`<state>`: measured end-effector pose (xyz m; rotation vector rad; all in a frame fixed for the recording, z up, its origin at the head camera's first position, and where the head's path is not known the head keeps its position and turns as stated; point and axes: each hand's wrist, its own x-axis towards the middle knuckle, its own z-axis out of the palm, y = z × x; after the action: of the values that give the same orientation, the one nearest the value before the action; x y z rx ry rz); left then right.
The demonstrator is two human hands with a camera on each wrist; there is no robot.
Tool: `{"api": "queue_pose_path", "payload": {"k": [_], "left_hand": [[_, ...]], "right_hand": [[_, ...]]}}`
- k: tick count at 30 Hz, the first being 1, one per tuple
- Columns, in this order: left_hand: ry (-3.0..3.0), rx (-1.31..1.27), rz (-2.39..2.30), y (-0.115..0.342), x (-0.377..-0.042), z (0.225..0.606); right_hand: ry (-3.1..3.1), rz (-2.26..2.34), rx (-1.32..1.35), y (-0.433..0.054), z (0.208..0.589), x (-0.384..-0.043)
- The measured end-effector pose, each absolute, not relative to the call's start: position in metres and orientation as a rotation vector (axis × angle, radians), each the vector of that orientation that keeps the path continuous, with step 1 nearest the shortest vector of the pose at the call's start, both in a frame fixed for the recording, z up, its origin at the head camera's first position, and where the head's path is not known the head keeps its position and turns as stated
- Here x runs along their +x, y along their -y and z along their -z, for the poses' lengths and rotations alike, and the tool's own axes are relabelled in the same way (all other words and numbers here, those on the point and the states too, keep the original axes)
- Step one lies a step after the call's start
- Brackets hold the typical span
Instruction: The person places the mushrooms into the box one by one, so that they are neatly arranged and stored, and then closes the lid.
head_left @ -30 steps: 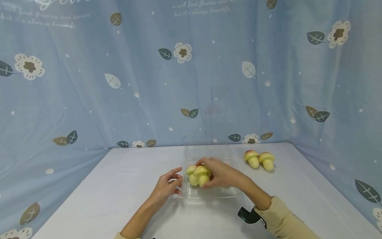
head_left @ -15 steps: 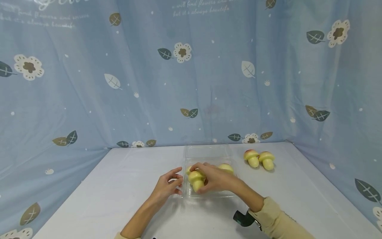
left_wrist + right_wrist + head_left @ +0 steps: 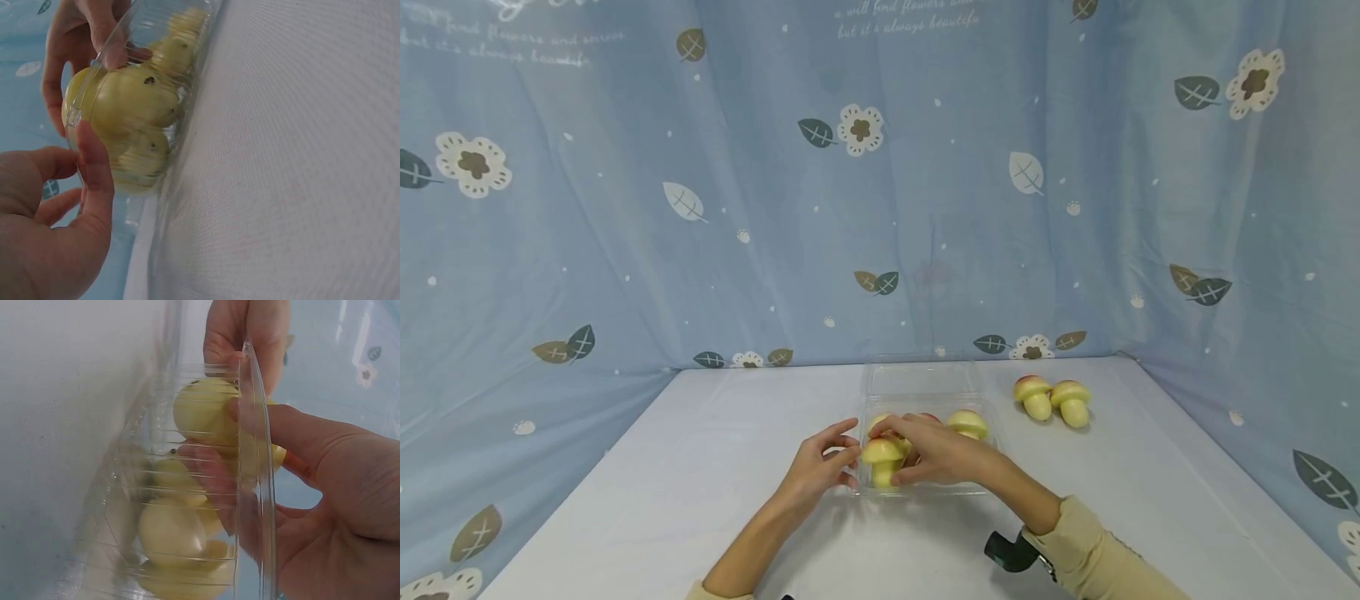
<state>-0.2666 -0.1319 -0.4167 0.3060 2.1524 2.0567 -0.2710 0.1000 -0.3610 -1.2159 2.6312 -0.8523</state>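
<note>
A clear plastic clamshell box (image 3: pixel 921 492) lies on the table with its lid folded back. My left hand (image 3: pixel 822 467) pinches the box's left rim between thumb and fingers, as the left wrist view (image 3: pixel 56 231) also shows. Near the front left corner, inside the box, my right hand (image 3: pixel 938 450) grips a yellow-green mushroom-shaped piece (image 3: pixel 882 454); its round cap and stubby stem show through the wall in the right wrist view. Several similar pieces sit in the box, one of them a mushroom-shaped piece (image 3: pixel 967 422) at the right; my right hand partly hides the others.
Two more mushroom-shaped pieces with reddish tops, a left one (image 3: pixel 1032 397) and a right one (image 3: pixel 1071 403), lie behind and right of the box. The raised lid (image 3: pixel 921 379) reaches close to the patterned blue curtain (image 3: pixel 925 208). A black device (image 3: pixel 1011 550) hangs at the right sleeve.
My right hand has moved left and toward the front of the box with the mushroom-shaped piece, uncovering pieces behind it. The left hand has stayed at the rim.
</note>
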Motion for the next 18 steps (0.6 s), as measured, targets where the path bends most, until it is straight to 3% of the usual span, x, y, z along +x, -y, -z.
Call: {"api": "queue_pose_path", "payload": {"k": [18], "left_hand": [[-2.165, 0.293, -2.070, 0.1301, -0.2647, 0.4133]], "right_hand": [[-2.727, 0.704, -1.296, -0.1023, 0.3586, -0.2649]]}}
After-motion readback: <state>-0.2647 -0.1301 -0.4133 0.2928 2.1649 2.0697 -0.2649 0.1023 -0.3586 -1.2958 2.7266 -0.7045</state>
